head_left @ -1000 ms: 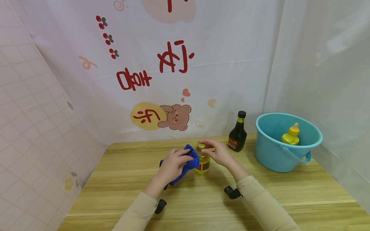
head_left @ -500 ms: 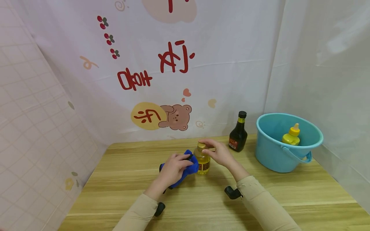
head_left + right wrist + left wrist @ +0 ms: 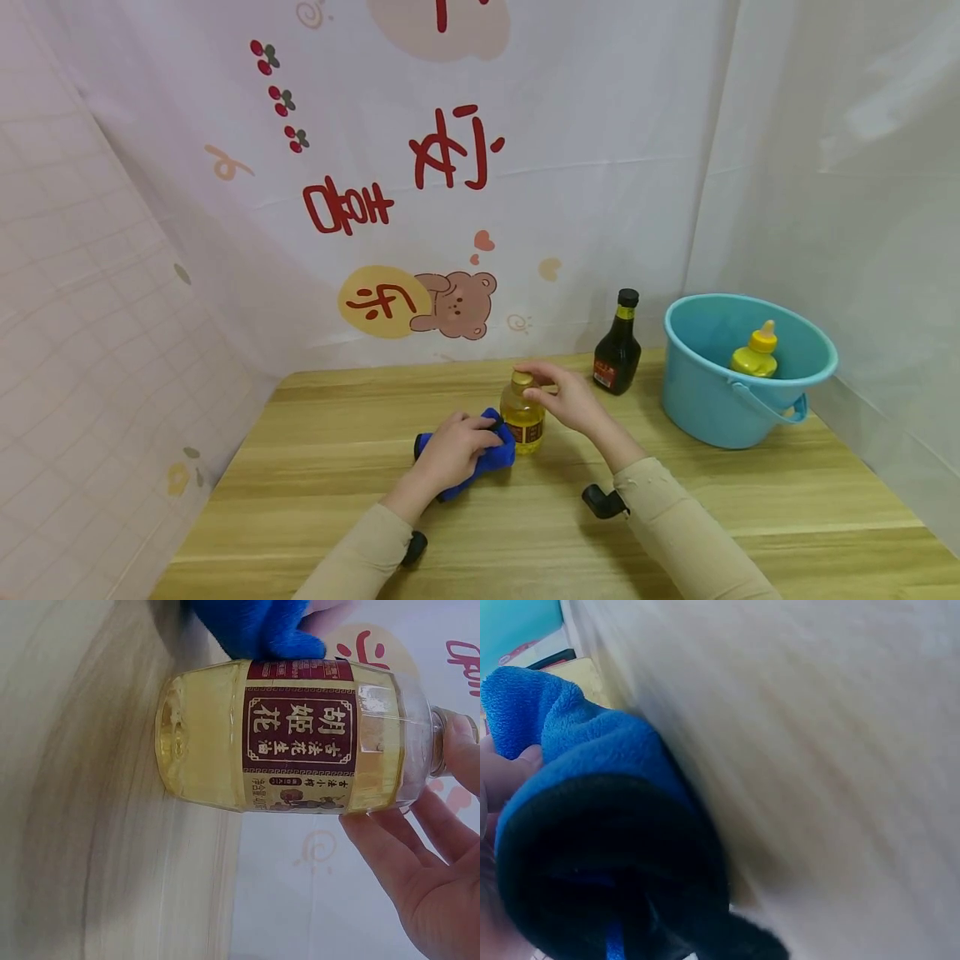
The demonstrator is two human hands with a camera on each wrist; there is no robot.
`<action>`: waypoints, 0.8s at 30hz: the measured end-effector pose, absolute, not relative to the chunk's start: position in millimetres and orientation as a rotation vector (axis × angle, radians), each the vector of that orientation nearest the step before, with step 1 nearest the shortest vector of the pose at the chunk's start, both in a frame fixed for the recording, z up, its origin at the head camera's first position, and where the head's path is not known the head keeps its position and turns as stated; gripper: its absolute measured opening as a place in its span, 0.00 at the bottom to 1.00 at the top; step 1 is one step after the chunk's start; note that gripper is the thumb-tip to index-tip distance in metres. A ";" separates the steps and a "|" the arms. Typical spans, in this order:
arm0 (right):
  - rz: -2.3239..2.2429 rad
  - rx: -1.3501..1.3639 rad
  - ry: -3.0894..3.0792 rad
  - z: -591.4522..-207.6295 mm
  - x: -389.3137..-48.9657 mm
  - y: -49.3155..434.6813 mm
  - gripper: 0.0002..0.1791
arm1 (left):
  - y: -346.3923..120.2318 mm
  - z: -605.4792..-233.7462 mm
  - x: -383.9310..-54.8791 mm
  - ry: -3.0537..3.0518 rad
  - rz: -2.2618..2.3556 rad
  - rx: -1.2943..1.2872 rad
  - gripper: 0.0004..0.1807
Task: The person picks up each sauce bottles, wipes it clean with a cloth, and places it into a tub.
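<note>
A bottle of peanut oil (image 3: pixel 522 417) with a gold cap stands upright on the table. In the right wrist view its dark red label (image 3: pixel 301 727) faces the camera and yellow oil shows through the clear wall. My right hand (image 3: pixel 566 402) holds it by the cap and neck, thumb and fingers on opposite sides. A bunched blue cloth (image 3: pixel 497 458) with black edging is gripped in my left hand (image 3: pixel 450 454), and it touches the bottle's lower left side. The left wrist view shows the cloth (image 3: pixel 607 742) close up, with part of the hand behind it.
A dark sauce bottle (image 3: pixel 617 350) with a black cap stands behind and to the right. Beside it is a light blue bucket (image 3: pixel 701 408) holding a yellow squeeze bottle (image 3: pixel 754 357). A white printed curtain (image 3: pixel 600 167) hangs along the table's back edge.
My left hand and the cloth have slid down the oil bottle's side, from near its shoulder to its lower part. The right hand and the bottle have stayed in place.
</note>
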State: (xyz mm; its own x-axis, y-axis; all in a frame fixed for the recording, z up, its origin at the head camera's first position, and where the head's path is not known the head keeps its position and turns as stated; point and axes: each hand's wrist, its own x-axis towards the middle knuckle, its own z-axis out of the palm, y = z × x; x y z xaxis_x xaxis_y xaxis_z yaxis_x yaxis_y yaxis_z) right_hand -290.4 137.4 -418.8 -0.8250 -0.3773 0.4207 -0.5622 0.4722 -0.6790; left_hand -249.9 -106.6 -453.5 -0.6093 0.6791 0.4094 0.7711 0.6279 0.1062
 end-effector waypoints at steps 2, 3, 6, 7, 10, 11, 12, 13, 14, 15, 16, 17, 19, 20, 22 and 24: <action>1.267 0.815 -2.503 -418.7 -290.1 137.0 0.21 | -105.5 -452.9 -250.7 -2.526 -0.373 -1.174 0.15; 1.265 0.816 -2.500 -418.6 -289.8 136.7 0.21 | -104.9 -452.7 -250.9 -2.532 -0.363 -1.178 0.15; 1.260 0.825 -2.487 -419.1 -289.0 135.7 0.21 | -102.8 -453.4 -252.0 -2.557 -0.305 -1.190 0.15; 1.260 0.828 -2.480 -419.4 -288.8 135.2 0.21 | -102.1 -453.8 -252.2 -2.566 -0.287 -1.193 0.15; 1.257 0.837 -2.459 -420.9 -287.9 133.7 0.22 | -100.7 -454.4 -252.2 -2.590 -0.238 -1.189 0.15; 1.258 0.839 -2.455 -421.5 -287.8 133.1 0.22 | -100.7 -454.2 -251.9 -2.599 -0.234 -1.182 0.15; 1.256 0.842 -2.453 -422.3 -287.8 132.4 0.22 | -100.8 -453.9 -251.4 -2.605 -0.234 -1.176 0.15; 1.251 0.840 -2.453 -422.8 -287.5 131.7 0.22 | -101.0 -453.4 -250.7 -2.612 -0.238 -1.170 0.15; 1.240 0.834 -2.455 -423.0 -286.9 131.1 0.23 | -101.4 -452.9 -250.1 -2.617 -0.244 -1.165 0.15; 1.225 0.826 -2.457 -423.4 -286.5 130.4 0.24 | -102.1 -452.5 -249.5 -2.624 -0.252 -1.160 0.15; 1.208 0.809 -2.461 -423.6 -286.0 129.7 0.26 | -102.9 -451.9 -248.9 -2.631 -0.263 -1.156 0.15; 1.191 0.783 -2.464 -423.6 -285.4 128.9 0.27 | -103.9 -451.6 -248.7 -2.635 -0.276 -1.155 0.15; 1.156 0.717 -2.464 -422.6 -283.5 127.0 0.29 | -105.9 -450.4 -247.7 -2.640 -0.304 -1.150 0.14; 1.139 0.683 -2.458 -422.1 -282.9 126.0 0.30 | -107.0 -449.8 -247.5 -2.639 -0.316 -1.148 0.14; 1.106 0.615 -2.450 -420.4 -281.7 123.6 0.31 | -109.2 -448.2 -246.8 -2.638 -0.350 -1.140 0.14; 1.071 0.565 -2.442 -417.7 -279.8 121.0 0.31 | -111.3 -446.7 -245.7 -2.645 -0.385 -1.124 0.14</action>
State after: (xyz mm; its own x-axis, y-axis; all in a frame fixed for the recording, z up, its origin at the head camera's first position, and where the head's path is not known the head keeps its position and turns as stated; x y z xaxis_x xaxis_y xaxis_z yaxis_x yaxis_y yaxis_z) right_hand -279.8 121.0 -417.7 -0.8325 -0.1971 0.5177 -0.5143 0.6222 -0.5902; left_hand -245.7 -111.3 -446.7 -0.6746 0.6653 0.3199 0.7289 0.6689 0.1459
